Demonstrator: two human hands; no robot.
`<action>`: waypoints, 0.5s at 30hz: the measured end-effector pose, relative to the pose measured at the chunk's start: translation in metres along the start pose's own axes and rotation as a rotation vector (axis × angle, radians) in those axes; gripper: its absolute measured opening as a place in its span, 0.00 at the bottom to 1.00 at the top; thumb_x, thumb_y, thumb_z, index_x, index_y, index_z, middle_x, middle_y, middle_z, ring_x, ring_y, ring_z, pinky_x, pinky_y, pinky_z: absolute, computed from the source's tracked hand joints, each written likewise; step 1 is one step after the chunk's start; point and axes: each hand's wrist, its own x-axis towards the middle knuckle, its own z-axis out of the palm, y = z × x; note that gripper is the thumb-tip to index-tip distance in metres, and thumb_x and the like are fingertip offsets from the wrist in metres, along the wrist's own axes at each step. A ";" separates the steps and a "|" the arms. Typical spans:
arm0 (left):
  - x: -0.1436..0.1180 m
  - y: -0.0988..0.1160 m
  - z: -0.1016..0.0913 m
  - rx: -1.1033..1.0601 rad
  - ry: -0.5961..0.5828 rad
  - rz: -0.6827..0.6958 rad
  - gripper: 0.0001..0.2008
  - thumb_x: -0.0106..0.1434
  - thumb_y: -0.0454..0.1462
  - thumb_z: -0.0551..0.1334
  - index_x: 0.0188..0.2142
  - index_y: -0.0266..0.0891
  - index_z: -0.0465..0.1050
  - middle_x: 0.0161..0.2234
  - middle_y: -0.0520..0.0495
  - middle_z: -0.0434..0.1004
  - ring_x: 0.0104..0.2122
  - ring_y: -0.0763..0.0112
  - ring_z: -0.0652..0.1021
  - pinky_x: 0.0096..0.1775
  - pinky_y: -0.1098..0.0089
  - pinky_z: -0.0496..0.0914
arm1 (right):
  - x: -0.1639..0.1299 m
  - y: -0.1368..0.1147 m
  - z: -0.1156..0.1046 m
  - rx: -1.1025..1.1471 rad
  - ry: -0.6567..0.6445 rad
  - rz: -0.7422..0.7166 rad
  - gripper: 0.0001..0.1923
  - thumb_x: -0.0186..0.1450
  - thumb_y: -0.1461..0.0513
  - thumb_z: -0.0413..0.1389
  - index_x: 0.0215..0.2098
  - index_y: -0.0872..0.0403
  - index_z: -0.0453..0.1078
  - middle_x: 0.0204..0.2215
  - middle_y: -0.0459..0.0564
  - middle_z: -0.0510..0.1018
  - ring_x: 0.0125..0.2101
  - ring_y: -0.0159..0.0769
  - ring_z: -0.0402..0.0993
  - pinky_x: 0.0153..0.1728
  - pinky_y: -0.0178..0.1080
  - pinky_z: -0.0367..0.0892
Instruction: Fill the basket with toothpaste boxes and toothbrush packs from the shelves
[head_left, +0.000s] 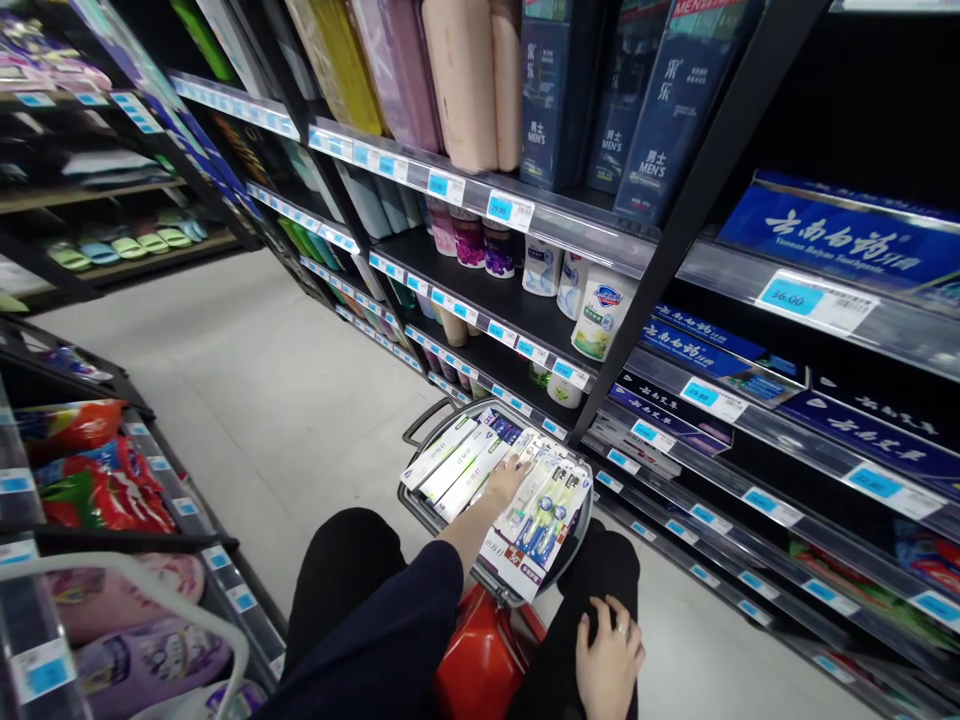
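Observation:
A grey shopping basket [581, 530] stands between my knees and the shelf, filled with oral care packs. At its left lie white toothpaste boxes [454, 470]; at its right are clear-fronted toothbrush packs [544, 515] with blue and green brushes. My left hand [508, 482] reaches into the basket and rests on the packs where boxes and toothbrushes meet. Its fingers are slightly bent and apart, and the thumb side is partly hidden. On my right knee lies my right hand [611, 655], fingers loosely spread, a ring on one, nothing in it.
Shelves of bottles and blue toothpaste boxes [825, 235] rise close in front and to the right. A red plastic object [480, 665] sits below the basket. Detergent bags [105, 490] and purple bottles [150, 655] fill the left shelf. Tiled floor [247, 390] runs between.

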 end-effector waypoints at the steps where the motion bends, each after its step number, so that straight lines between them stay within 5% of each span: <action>1: 0.000 0.000 -0.001 0.019 0.002 -0.010 0.52 0.44 0.31 0.71 0.64 0.53 0.47 0.67 0.38 0.39 0.61 0.40 0.56 0.54 0.49 0.62 | 0.000 0.000 0.000 0.001 0.000 0.000 0.16 0.63 0.56 0.46 0.43 0.49 0.73 0.48 0.56 0.71 0.46 0.52 0.64 0.42 0.50 0.60; 9: -0.011 0.003 -0.009 0.055 0.062 -0.052 0.36 0.59 0.33 0.59 0.64 0.53 0.48 0.65 0.40 0.50 0.60 0.47 0.59 0.52 0.54 0.64 | 0.000 0.000 0.001 0.001 0.017 -0.006 0.16 0.63 0.56 0.46 0.43 0.49 0.72 0.47 0.56 0.71 0.46 0.51 0.65 0.42 0.50 0.60; 15: -0.037 0.001 -0.013 -0.002 0.178 -0.163 0.32 0.63 0.40 0.53 0.65 0.44 0.44 0.61 0.37 0.56 0.58 0.49 0.62 0.51 0.56 0.64 | 0.000 0.000 0.000 0.013 0.006 -0.003 0.16 0.63 0.56 0.47 0.43 0.50 0.72 0.48 0.56 0.71 0.46 0.52 0.64 0.41 0.51 0.60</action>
